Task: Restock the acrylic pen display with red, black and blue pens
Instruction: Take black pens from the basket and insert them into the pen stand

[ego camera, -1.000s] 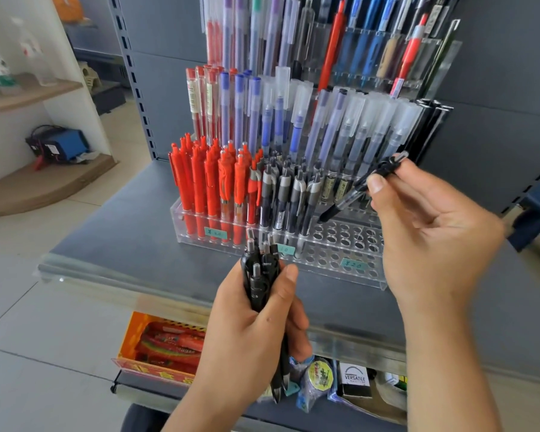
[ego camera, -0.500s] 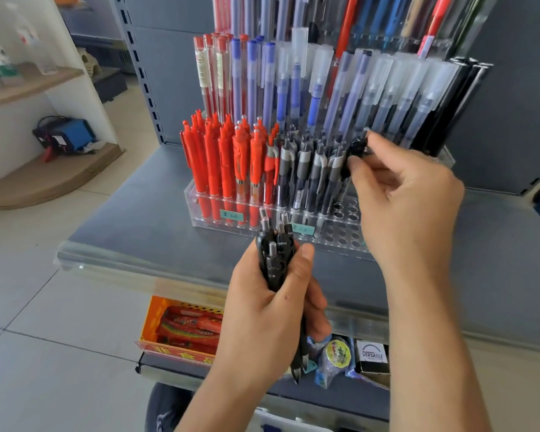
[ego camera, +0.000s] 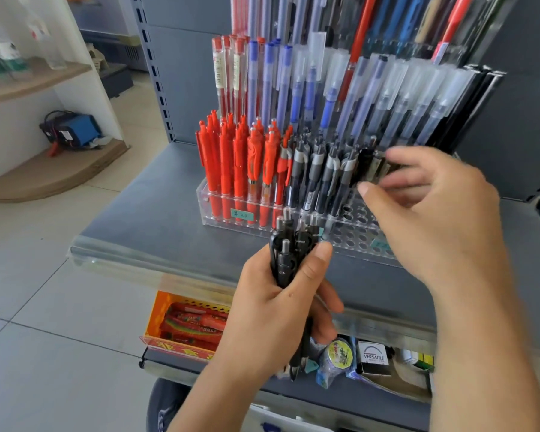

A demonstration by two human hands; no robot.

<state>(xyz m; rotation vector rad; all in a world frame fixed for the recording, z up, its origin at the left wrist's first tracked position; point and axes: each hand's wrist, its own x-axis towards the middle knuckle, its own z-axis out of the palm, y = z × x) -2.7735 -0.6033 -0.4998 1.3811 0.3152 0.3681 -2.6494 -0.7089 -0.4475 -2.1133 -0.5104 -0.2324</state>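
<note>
The acrylic pen display (ego camera: 231,210) sits on the grey shelf (ego camera: 156,213), clear tiered thing w/ rows of holes. Front tier: red pens (ego camera: 240,160) packed on the left side, black pens (ego camera: 321,176) standing right next to them toward the middle, then bare holes on the right end. Tiers behind hold capped blue pens (ego camera: 270,82) and a bunch of frosted-cap ones.

Right hand (ego camera: 430,213) is up at the end of the black row, thumb and fingers (ego camera: 396,182) curled in around the top of a black pen (ego camera: 367,163) there. It's blurry tho, so can't say if the pen is fully seated in a hole. Left hand (ego camera: 278,310) is lower, in front of the shelf edge, fingers wrapped tight round a bundle of black pens (ego camera: 289,254), clicker ends up, tips poking out below the fist.

Under the shelf there's a lower one w/ an orange box (ego camera: 181,328) of red packets, a tape roll (ego camera: 340,353) and a small box labelled VERSATILE (ego camera: 373,357). Off to the left, a wooden corner shelf (ego camera: 53,173) w/ a blue device (ego camera: 75,130) on it, tiled floor (ego camera: 44,307) below.
</note>
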